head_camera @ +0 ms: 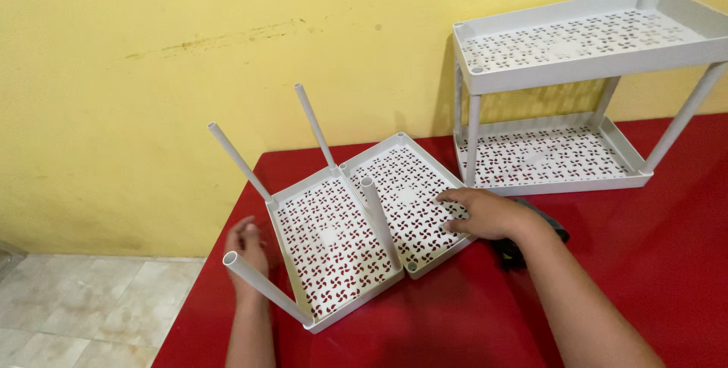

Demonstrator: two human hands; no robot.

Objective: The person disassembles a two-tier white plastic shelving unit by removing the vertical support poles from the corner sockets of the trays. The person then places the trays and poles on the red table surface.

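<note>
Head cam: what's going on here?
A person works at a red table with two loose white perforated trays. The left hand rests at the edge of the near tray, which has four poles standing in its corners. The right hand lies flat on the second tray beside it. An assembled two-tier rack stands by the yellow wall. A dark object lies under the right wrist.

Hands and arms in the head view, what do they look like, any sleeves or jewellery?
Both arms are bare as far as the picture shows: no sleeves in view. The left hand and right hand show no gloves, rings or bracelets, and neither wrist shows a watch. The arms enter from the bottom edge.
</note>
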